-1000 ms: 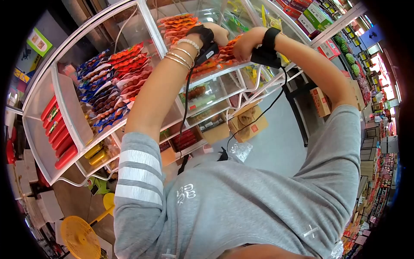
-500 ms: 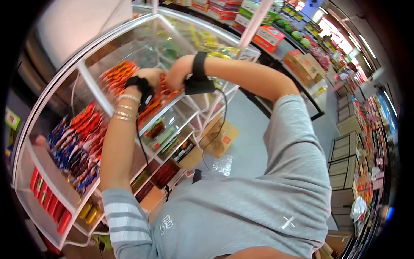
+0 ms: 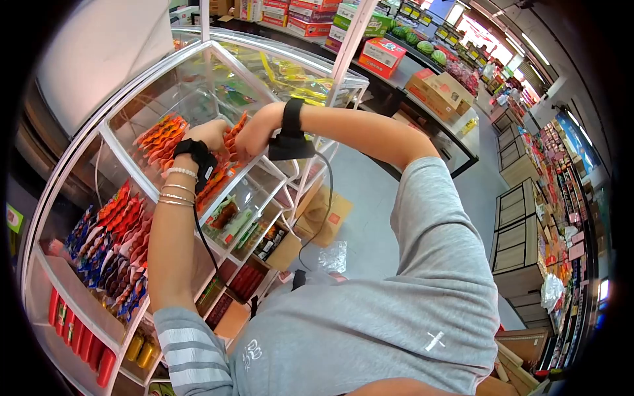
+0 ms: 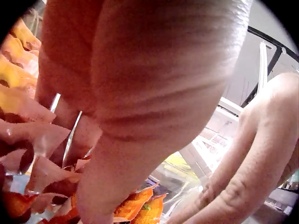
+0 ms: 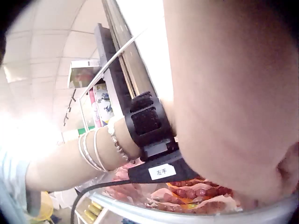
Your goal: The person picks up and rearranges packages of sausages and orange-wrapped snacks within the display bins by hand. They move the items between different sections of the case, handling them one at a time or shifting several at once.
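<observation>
In the head view both hands reach into a white-framed, clear-walled display case [image 3: 121, 160], over a row of orange packets [image 3: 162, 135] with wavy edges. Red round pieces show inside some packets [image 5: 201, 192] in the right wrist view. My left hand [image 3: 210, 135] is down among them; in the left wrist view its thumb and fingers [image 4: 96, 193] have wavy packet edges between them. Close on its right, my right hand [image 3: 257, 129] bends down at the packets' right end. Its fingers [image 4: 233, 196] point downward, tips hidden, so I cannot tell whether they pinch a packet.
Red and blue packets [image 3: 122, 208] fill the compartment on the left, with red tubes [image 3: 78, 336] in the front bin. Yellow packets [image 3: 297, 79] lie in the far compartment. Cartons [image 3: 383, 56] and watermelons [image 3: 422, 47] stand behind. A cardboard box [image 3: 323, 218] sits on the floor.
The head view has swung, so the case and both hands appear further left and lower, with more of the shop behind. Both hands stay at the orange packets, close together.
</observation>
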`<state>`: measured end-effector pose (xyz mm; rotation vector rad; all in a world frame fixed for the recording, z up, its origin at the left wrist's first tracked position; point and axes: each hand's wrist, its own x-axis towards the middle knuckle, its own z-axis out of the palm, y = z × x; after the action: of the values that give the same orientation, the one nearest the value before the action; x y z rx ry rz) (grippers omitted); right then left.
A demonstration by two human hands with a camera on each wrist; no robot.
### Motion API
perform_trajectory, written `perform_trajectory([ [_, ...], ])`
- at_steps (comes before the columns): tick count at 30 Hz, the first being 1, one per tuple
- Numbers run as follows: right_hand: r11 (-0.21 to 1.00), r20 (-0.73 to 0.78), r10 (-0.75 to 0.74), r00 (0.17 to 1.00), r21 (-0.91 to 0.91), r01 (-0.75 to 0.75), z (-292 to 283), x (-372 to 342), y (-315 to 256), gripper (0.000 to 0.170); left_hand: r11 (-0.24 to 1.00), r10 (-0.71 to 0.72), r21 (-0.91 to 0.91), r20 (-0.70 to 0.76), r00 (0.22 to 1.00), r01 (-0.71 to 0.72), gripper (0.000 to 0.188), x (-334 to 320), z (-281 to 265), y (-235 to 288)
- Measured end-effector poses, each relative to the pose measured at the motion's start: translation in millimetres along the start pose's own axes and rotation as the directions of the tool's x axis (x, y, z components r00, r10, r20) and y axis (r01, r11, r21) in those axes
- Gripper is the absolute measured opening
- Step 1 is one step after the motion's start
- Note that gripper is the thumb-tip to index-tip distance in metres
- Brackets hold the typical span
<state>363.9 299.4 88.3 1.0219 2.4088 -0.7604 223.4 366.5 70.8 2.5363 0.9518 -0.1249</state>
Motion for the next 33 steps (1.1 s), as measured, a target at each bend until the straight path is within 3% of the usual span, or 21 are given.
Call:
perform_trajectory([
  [1, 0.995, 0.029, -0.059, 0.998, -0.082, 0.061, -1, -1, -4, 0.018, 0.997, 0.079, 0.008, -0.012, 0.997, -0.079, 0.063, 3, 2, -6],
  [2, 0.996, 0.019, -0.044, 0.999, -0.08, 0.045, -6, -4, -6, 0.018, 1.0, 0.031, -0.002, 0.031, 0.999, -0.031, 0.063, 10, 4, -8],
  [4, 0.983, 0.047, -0.088, 0.995, -0.159, 0.095, -18, -14, -12, 0.016, 0.992, 0.123, -0.003, 0.021, 0.992, -0.123, 0.064, 15, 6, -13],
  [5, 0.993, -0.072, 0.114, 0.991, -0.016, -0.115, -15, -9, -9, 0.016, 0.983, 0.177, 0.039, -0.003, 0.984, -0.177, 0.065, 37, 17, -35],
  [6, 0.993, -0.154, 0.104, 0.983, -0.041, -0.111, -12, 5, 24, 0.016, 0.981, 0.169, -0.104, 0.056, 0.984, -0.163, 0.065, 24, 9, -23],
  [8, 0.97, -0.23, 0.244, 0.942, 0.049, -0.24, -14, -2, 24, 0.016, 0.978, 0.203, -0.024, -0.1, 0.974, -0.206, 0.065, 25, 14, -25],
  [9, 0.967, -0.231, 0.255, 0.939, 0.058, -0.248, -12, 8, 39, 0.016, 0.976, 0.214, -0.022, -0.094, 0.972, -0.217, 0.065, 20, 11, -17],
  [11, 0.935, -0.102, 0.352, 0.931, 0.086, -0.344, -3, 30, 79, 0.024, 0.985, 0.165, 0.045, 0.0, 0.986, -0.165, 0.068, 5, -2, 0],
  [12, 0.933, -0.106, 0.356, 0.928, 0.09, -0.348, -3, 22, 70, 0.024, 0.984, 0.171, 0.049, 0.002, 0.985, -0.171, 0.068, 0, -3, 5],
  [14, 0.979, -0.355, 0.178, 0.918, -0.033, -0.203, -6, -3, 34, 0.018, 0.985, 0.13, 0.127, -0.074, 0.989, -0.12, 0.069, -8, -5, 11],
  [15, 0.978, -0.36, 0.181, 0.915, -0.033, -0.206, -6, -7, 23, 0.018, 0.984, 0.134, 0.131, -0.075, 0.988, -0.124, 0.069, -8, -4, 11],
  [17, 0.925, -0.444, 0.351, 0.825, 0.027, -0.379, -7, -10, 9, 0.021, 0.992, 0.089, 0.098, -0.068, 0.994, -0.083, 0.07, -8, -3, 12],
  [18, 0.93, -0.42, 0.296, 0.858, -0.078, -0.359, -1, -5, 21, 0.023, 0.997, 0.069, 0.042, 0.004, 0.998, -0.069, 0.069, -9, -5, 15],
  [20, 0.912, -0.464, 0.319, 0.826, -0.085, -0.4, 13, -5, 21, 0.024, 0.981, 0.112, 0.162, -0.049, 0.992, -0.103, 0.068, -8, -4, 15],
  [22, 0.91, -0.411, 0.309, 0.858, -0.136, -0.393, 7, -2, 23, 0.026, 0.979, 0.072, 0.197, -0.067, 0.995, -0.057, 0.073, -9, -2, 12],
  [24, 0.889, -0.408, 0.36, 0.839, -0.12, -0.441, -2, -5, 16, 0.025, 0.98, -0.015, 0.199, 0.023, 1.0, 0.01, 0.077, -13, -4, 15],
  [26, 0.855, -0.505, 0.392, 0.769, -0.11, -0.507, -11, -8, 7, 0.025, 0.983, -0.018, 0.185, 0.06, 0.998, 0.006, 0.078, -8, -4, 10],
  [27, 0.867, -0.637, 0.328, 0.698, -0.091, -0.491, -10, -2, 17, 0.024, 0.981, -0.026, 0.192, 0.081, 0.996, 0.01, 0.077, -8, -4, 10],
  [30, 0.819, -0.537, 0.409, 0.738, -0.141, -0.556, -9, 2, 29, 0.031, 0.976, -0.046, 0.217, 0.098, 0.994, 0.024, 0.074, -10, -5, 16],
  [31, 0.792, -0.403, 0.485, 0.776, -0.174, -0.585, -14, 7, 30, 0.03, 0.977, -0.081, 0.204, 0.091, 0.993, 0.061, 0.073, -10, -3, 17],
  [33, 0.771, -0.395, 0.528, 0.752, -0.147, -0.619, -20, 16, 26, 0.028, 0.976, -0.114, 0.195, 0.08, 0.99, 0.097, 0.073, -7, -2, 15],
])
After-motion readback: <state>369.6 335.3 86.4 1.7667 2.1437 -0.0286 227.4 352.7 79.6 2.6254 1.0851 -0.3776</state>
